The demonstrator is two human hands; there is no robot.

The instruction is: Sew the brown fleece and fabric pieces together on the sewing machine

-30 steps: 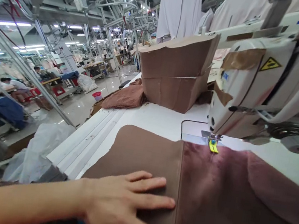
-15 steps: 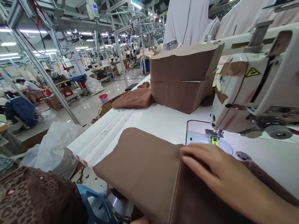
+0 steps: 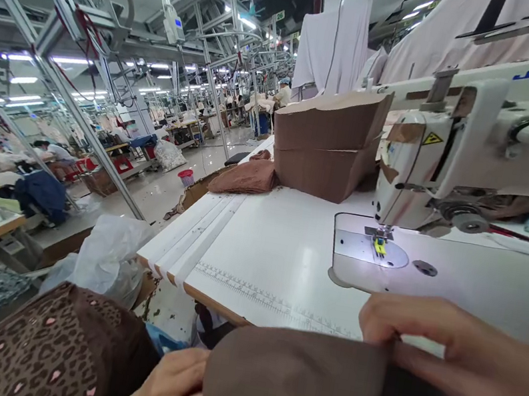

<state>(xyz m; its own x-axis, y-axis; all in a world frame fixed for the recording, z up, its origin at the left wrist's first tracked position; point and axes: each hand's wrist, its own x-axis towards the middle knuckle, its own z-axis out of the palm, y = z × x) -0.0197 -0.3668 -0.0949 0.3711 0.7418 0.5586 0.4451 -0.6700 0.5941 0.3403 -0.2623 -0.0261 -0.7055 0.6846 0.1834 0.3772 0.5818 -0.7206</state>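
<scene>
Between left hand (image 3: pixel 171 390) and right hand (image 3: pixel 427 347) — brown fabric (image 3: pixel 294 385), gripped.

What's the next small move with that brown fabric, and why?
Probably slide the brown fabric forward onto the table toward the presser foot. Both the left hand and right hand grip it at the near edge, off the sewing machine bed, and nothing lies under the foot.
</scene>
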